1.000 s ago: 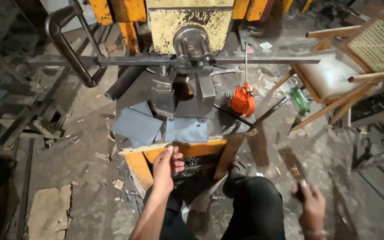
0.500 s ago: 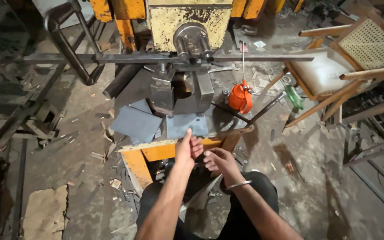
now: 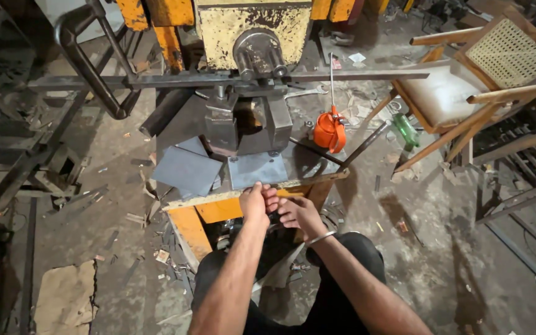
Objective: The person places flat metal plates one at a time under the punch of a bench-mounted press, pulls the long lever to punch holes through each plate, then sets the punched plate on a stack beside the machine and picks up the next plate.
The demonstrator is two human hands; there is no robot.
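Flattened brown cardboard piece (image 3: 63, 298) on the floor at lower left; small white paper scrap (image 3: 357, 57) near the machine.

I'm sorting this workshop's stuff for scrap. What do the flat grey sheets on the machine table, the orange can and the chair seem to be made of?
The flat grey sheets look like bare sheet metal: thin, matte, sharp-cornered. The orange can seems to be painted metal with a thin metal spout, though plastic cannot be ruled out. The chair looks like pale wood, with a woven cane back.

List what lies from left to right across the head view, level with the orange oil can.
Curved steel pipe → grey metal sheets → press tooling block → orange oil can → green bottle → wooden chair.
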